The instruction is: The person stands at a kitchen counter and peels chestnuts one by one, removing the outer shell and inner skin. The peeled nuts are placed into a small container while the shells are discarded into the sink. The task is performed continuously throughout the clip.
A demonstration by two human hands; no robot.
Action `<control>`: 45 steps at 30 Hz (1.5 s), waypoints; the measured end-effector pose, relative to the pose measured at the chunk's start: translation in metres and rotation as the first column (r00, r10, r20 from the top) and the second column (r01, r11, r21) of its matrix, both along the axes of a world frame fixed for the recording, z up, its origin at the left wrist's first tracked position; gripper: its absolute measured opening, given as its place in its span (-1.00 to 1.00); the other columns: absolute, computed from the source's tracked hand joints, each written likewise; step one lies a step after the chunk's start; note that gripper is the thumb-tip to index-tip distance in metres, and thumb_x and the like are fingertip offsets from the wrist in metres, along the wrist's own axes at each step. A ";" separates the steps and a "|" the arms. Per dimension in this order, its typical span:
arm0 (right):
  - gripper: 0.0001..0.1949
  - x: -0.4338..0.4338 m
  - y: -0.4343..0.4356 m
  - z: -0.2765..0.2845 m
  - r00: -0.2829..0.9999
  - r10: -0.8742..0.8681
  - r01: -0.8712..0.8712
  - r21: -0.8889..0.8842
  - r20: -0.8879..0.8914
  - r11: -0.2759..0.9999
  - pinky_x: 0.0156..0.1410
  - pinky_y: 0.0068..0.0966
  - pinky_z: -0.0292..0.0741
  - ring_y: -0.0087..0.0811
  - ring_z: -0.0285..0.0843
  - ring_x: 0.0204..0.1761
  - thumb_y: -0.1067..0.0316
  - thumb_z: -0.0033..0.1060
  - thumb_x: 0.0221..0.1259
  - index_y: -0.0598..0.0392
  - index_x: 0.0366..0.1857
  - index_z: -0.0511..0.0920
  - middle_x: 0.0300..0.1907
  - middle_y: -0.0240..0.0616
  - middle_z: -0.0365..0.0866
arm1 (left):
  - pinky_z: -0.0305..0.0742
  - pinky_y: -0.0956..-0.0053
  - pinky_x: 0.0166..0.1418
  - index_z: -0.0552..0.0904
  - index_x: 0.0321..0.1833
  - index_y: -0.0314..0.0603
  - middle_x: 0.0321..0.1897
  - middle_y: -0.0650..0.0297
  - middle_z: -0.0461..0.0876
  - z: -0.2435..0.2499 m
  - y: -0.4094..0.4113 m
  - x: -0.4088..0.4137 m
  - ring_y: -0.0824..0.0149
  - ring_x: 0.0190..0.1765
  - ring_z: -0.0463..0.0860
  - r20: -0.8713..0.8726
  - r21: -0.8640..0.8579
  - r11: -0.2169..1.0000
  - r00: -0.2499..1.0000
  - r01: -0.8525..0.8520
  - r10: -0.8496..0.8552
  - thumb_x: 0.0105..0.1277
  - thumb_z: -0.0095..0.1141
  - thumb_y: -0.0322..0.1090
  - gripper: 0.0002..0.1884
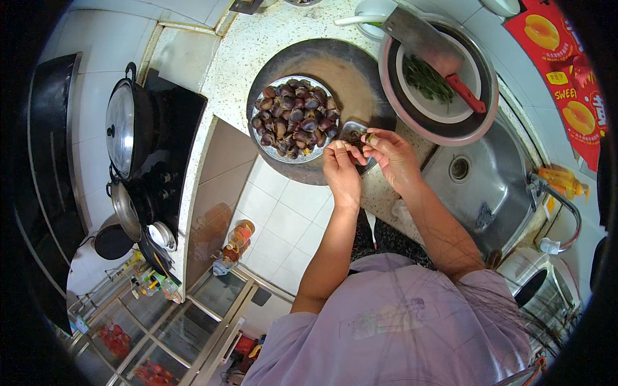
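A plate [284, 156] heaped with brown chestnuts [295, 115] rests on a round wooden chopping board [362, 77]. My right hand [397, 157] pinches a small dark greenish-brown piece, perhaps a chestnut or a bit of shell, between thumb and fingers. Close by on its left, my left hand [344, 169] has its thumb and index finger drawn together; whether anything is between them is too small to tell. Partly hidden behind both hands is a small metal container [348, 126] with dark scraps in it, just right of the plate.
A cleaver [425, 41] with a red handle lies across a large basin [486, 126], above a white bowl of green leaves [425, 79]. The steel sink [475, 193] is at my right. On the left, a lidded pot [120, 130] stands on a black stove [178, 116].
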State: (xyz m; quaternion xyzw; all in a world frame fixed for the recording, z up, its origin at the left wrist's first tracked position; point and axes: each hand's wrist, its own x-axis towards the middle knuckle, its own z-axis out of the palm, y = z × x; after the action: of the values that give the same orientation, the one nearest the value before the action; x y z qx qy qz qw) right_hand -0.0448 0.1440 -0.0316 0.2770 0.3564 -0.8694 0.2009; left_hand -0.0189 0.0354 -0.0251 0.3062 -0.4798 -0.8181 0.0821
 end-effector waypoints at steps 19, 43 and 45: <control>-0.72 -0.007 0.005 0.012 0.954 0.287 -0.281 0.078 -0.083 0.957 0.02 -0.43 0.67 -0.36 0.71 -0.13 0.41 0.23 0.40 0.30 0.09 0.58 -0.06 -0.14 0.68 | 0.56 0.49 -0.20 0.67 -0.01 -0.28 -0.20 0.12 0.64 0.010 -0.029 0.005 0.33 -0.25 0.66 0.142 -0.689 0.634 0.923 0.351 -0.356 0.44 0.13 -0.47 -0.85; -0.86 0.006 -0.002 0.026 0.778 0.515 -0.292 0.519 -0.360 0.803 -0.13 -0.57 0.55 -0.56 0.61 -0.27 0.54 0.11 0.42 0.25 -0.02 0.52 -0.23 -0.29 0.64 | 0.45 0.44 -0.02 0.53 -0.10 -0.30 -0.23 0.20 0.51 0.003 -0.012 0.014 0.34 -0.16 0.50 0.044 -0.743 0.633 0.960 0.216 -0.276 0.56 -0.03 -0.36 -0.86; -0.86 0.008 -0.004 0.030 0.800 0.488 -0.280 0.502 -0.349 0.818 -0.10 -0.55 0.56 -0.55 0.62 -0.25 0.53 0.10 0.43 0.24 -0.02 0.52 -0.23 -0.29 0.64 | 0.45 0.46 -0.02 0.53 -0.10 -0.30 -0.22 0.22 0.51 -0.001 -0.015 0.016 0.38 -0.16 0.50 0.064 -0.672 0.699 0.960 0.244 -0.274 0.57 -0.04 -0.34 -0.84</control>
State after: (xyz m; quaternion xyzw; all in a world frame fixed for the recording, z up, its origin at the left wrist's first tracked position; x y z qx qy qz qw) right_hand -0.0366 0.1396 -0.0021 0.0182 0.6244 -0.7489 0.2210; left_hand -0.0031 0.0206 -0.0259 0.1683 -0.7791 -0.5984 0.0812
